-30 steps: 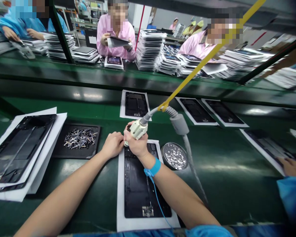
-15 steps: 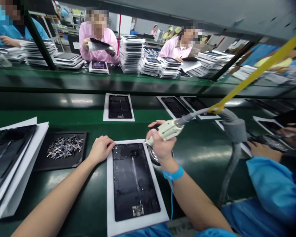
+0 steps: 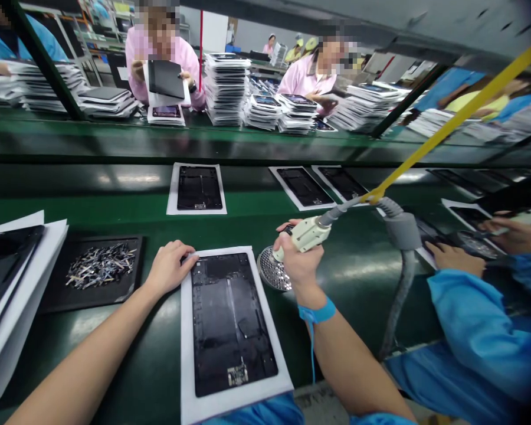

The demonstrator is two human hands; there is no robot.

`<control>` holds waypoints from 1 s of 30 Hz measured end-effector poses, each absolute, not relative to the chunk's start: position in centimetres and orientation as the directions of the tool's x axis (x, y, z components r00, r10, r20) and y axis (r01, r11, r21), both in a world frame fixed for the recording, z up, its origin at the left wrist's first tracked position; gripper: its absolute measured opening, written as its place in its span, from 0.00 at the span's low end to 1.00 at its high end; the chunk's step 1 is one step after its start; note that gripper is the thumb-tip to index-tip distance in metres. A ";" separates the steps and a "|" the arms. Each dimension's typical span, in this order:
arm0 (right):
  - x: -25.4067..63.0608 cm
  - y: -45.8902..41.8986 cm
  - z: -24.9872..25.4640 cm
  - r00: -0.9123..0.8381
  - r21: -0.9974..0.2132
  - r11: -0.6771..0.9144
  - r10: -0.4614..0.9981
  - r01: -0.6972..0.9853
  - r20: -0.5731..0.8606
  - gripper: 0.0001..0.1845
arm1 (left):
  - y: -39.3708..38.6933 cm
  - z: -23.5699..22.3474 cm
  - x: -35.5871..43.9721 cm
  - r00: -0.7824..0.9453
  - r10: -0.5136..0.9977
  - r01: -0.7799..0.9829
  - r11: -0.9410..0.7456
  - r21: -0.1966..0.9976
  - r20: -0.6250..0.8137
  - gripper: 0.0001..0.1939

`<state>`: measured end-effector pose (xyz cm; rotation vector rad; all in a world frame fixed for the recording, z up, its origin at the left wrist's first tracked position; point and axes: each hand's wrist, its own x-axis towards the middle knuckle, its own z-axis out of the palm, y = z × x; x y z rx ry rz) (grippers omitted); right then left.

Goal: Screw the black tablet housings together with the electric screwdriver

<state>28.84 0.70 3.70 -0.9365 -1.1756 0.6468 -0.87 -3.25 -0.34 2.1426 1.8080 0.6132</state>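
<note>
An open tablet housing [image 3: 221,301], with a thin pale cable and a small circuit board inside, lies on a white sheet [image 3: 192,378] directly before me. At its top left corner, my left hand [image 3: 170,265] has its fingers curled, with the thumb at the edge. My right hand [image 3: 298,260] grips a cream electric screwdriver [image 3: 310,234], which hangs from a yellow strap and a grey cable. The screwdriver's front end points down and left above a round metal screw dish [image 3: 272,274] with many holes. The hand hides part of this dish and the tool's tip.
A black tray [image 3: 135,283] of small metallic strips [image 3: 100,265] is at left, beside sheets with another tablet housing [image 3: 4,260]. More housings [image 3: 199,188] on paper lie beyond. At right are a co-worker's blue sleeve [image 3: 473,307] and a thick grey hose [image 3: 400,295].
My right hand has moved the screwdriver right, off the sheet's corner and over the dish, which shows more now. My left hand stays at the corner. The view has shifted slightly.
</note>
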 end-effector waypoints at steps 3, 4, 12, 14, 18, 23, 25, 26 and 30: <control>28.8 0.6 3.7 0.283 -0.879 0.475 0.838 0.044 0.467 0.14 | -3.2 -0.5 -1.0 0.130 0.981 0.859 -0.185 0.478 0.146 0.13; 28.8 0.6 3.6 0.284 -0.880 0.473 0.839 0.044 0.465 0.13 | -3.2 -0.5 -1.0 0.131 0.981 0.856 -0.186 0.482 0.146 0.14; 28.8 0.5 3.5 0.290 -0.893 0.448 0.848 0.052 0.443 0.15 | -3.3 -0.5 -0.9 0.128 0.980 0.847 -0.188 0.497 0.153 0.14; 28.9 0.5 3.4 0.288 -0.892 0.450 0.849 0.049 0.444 0.15 | -3.2 -0.5 -1.0 0.128 0.980 0.845 -0.187 0.501 0.151 0.14; 28.9 0.6 3.4 0.294 -0.893 0.447 0.848 0.054 0.442 0.16 | -3.2 -0.6 -1.1 0.128 0.982 0.844 -0.182 0.504 0.141 0.14; 28.7 -0.1 4.2 0.306 -0.880 0.473 0.833 0.042 0.462 0.15 | -3.3 -0.7 -0.2 0.109 0.980 0.877 -0.174 0.448 0.167 0.14; 28.5 -0.7 4.8 0.302 -0.864 0.503 0.819 0.030 0.487 0.14 | -3.1 -0.5 0.7 0.112 0.977 0.897 -0.177 0.404 0.180 0.16; 28.3 -1.0 5.0 0.295 -0.856 0.516 0.814 0.025 0.500 0.14 | -2.8 -0.3 1.2 0.125 0.978 0.903 -0.183 0.389 0.169 0.16; 27.3 -2.2 5.7 0.244 -0.841 0.541 0.817 -0.006 0.523 0.13 | -1.1 0.7 2.7 0.240 0.971 0.875 -0.221 0.431 0.012 0.09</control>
